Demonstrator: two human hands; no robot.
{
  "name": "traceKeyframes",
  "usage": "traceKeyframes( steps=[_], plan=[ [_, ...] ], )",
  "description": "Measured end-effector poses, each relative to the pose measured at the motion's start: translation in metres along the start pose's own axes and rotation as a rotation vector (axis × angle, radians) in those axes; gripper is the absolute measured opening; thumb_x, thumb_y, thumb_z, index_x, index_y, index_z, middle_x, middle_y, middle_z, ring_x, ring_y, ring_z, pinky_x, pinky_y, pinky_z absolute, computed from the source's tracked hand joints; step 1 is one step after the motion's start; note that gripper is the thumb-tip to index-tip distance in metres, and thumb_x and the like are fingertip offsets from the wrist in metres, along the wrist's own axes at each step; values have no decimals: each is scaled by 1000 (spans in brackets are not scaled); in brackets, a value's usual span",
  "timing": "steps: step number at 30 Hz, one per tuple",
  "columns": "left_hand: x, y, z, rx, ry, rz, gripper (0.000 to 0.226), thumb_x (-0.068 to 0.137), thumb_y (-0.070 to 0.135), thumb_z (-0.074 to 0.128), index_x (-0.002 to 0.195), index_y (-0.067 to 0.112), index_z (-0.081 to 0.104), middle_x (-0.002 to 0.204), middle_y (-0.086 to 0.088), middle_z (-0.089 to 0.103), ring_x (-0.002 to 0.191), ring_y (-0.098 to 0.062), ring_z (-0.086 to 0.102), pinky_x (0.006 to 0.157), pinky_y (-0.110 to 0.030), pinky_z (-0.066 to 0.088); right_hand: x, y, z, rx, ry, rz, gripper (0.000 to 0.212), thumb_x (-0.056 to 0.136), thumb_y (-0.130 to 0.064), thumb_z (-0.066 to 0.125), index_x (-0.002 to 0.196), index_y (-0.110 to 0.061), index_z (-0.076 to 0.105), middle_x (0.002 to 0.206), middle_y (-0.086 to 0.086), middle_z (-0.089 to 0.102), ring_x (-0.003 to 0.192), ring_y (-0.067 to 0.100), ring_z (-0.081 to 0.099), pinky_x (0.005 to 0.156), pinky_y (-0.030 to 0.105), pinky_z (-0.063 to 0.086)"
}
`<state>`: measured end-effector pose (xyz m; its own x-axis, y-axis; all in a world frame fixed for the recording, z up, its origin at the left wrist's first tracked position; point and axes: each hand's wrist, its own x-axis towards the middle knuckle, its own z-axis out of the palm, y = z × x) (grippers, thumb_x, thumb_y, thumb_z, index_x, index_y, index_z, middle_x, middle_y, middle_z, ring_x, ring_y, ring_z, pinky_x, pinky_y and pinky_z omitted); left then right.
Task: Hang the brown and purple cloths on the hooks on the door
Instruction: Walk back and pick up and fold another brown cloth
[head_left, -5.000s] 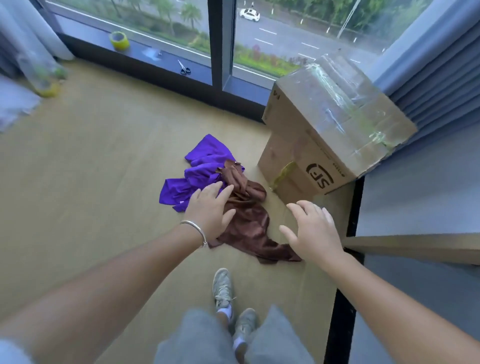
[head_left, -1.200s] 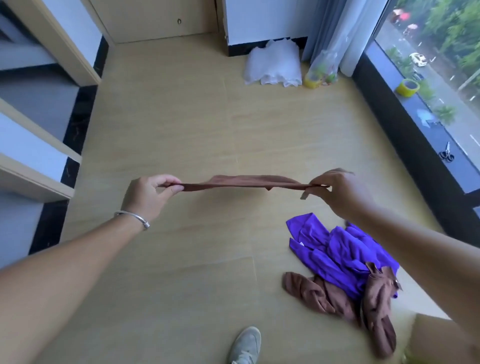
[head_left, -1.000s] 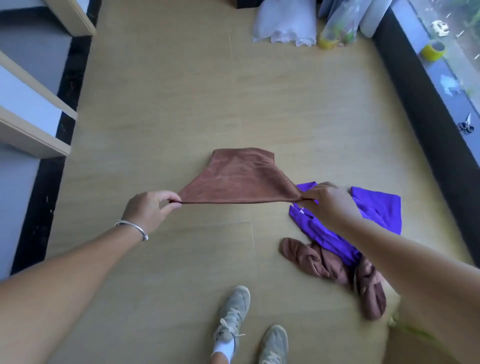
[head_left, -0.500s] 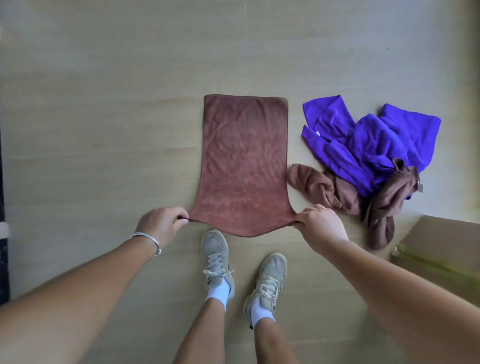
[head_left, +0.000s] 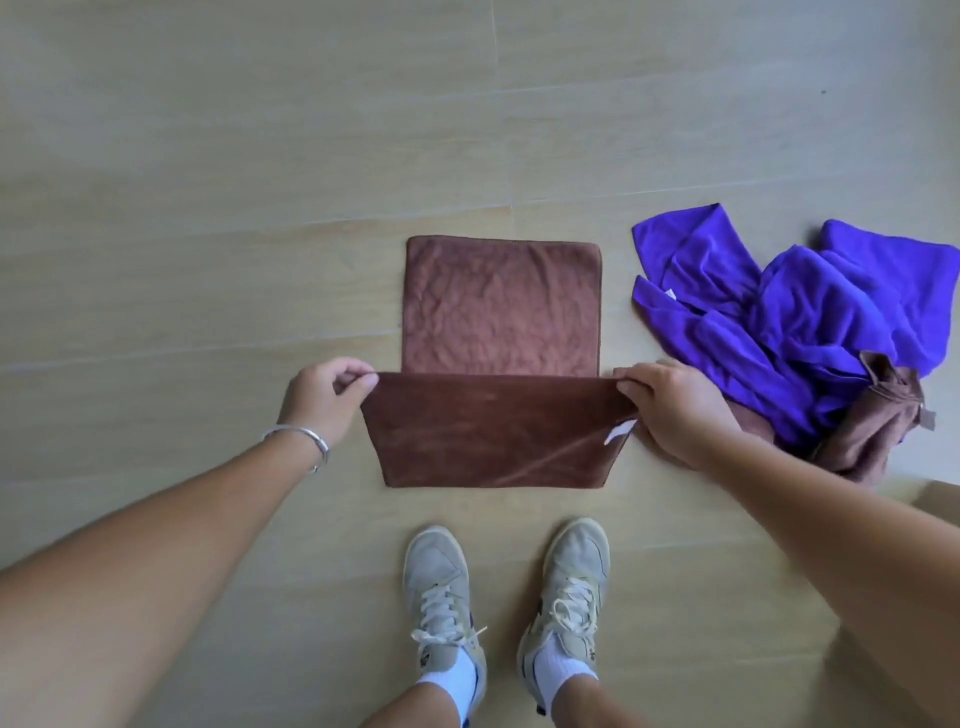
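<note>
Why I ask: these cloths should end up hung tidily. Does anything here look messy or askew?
Yes. The purple cloths lie crumpled on the floor, tangled with another brown cloth. The brown cloth held by left hand and right hand lies neatly.

The brown cloth (head_left: 498, 374) is a soft, matt fabric with a short nap, faintly crumpled on its flat far half and smoother on the folded near flap, where a small white label (head_left: 619, 432) shows at the right corner; the purple cloths (head_left: 795, 317) are the same matt, fuzzy fabric, creased in loose folds; a second brown cloth (head_left: 878, 431) beside them looks equally plush; the floor (head_left: 208, 182) is pale wood-grain plank with a smooth, slight sheen; the bracelet (head_left: 301, 436) is shiny silver metal; the sneakers (head_left: 506, 597) are dull grey suede-like cloth with cotton laces; the socks (head_left: 452, 680) are white ribbed knit
</note>
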<state>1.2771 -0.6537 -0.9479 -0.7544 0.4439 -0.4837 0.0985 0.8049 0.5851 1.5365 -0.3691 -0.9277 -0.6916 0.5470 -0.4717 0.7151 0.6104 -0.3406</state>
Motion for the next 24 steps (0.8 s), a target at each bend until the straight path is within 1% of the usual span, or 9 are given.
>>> traceKeyframes(
  steps=[2,6,9,13,16,18,20,22,24],
  plan=[
    [41,6,12,-31,24,44,3,84,14,69,87,16,70,71,0,64,64,-13,57,62,-10,41,39,11,0,93,32,15,18,92,-30,59,90,-16,71,83,6,66,79,27,59,69,34,45],
    [126,18,32,-54,29,134,4,86,16,67,86,19,68,76,0,65,71,-15,59,72,-24,46,118,29,3,200,117,72,17,90,-32,61,86,-19,72,69,-5,62,72,18,56,57,27,35],
    [186,22,47,-37,77,187,6,87,20,66,84,25,66,75,5,65,69,-13,58,69,-23,46,176,37,13,205,182,72,18,89,-33,62,88,-19,73,66,-9,58,69,14,54,55,25,34],
    [254,16,73,132,138,216,6,85,19,66,86,24,68,78,4,65,74,-17,59,70,-23,39,249,45,38,147,283,66,17,87,-35,63,91,-20,72,77,-4,60,82,20,57,66,27,36],
    [292,17,95,210,163,219,18,84,10,61,97,23,65,93,2,65,89,-22,61,79,-27,45,287,51,59,-51,345,66,20,88,-28,61,107,-22,67,102,3,58,100,26,54,76,33,41],
    [296,19,107,318,244,332,30,83,8,60,111,18,62,113,-7,60,107,-28,56,92,-35,45,292,53,72,-183,410,-77,32,87,-20,58,118,-20,61,117,7,56,110,29,50,87,39,40],
    [280,18,118,430,295,619,32,82,14,59,115,14,61,119,-10,57,110,-32,53,94,-40,44,277,53,86,-248,440,-347,32,87,-24,58,118,-19,61,120,6,57,113,31,50,92,41,39],
    [249,6,130,589,195,870,39,84,30,53,119,15,61,122,-8,57,111,-30,54,95,-41,43,253,56,105,-341,400,-553,37,87,-35,61,121,-20,61,125,7,57,118,31,52,100,42,40],
    [215,-15,144,746,48,902,56,86,47,45,132,16,54,137,-8,50,126,-27,47,104,-43,38,229,58,123,-413,275,-572,54,84,-48,62,130,-20,56,136,10,51,130,31,44,109,49,35]
  ],
)
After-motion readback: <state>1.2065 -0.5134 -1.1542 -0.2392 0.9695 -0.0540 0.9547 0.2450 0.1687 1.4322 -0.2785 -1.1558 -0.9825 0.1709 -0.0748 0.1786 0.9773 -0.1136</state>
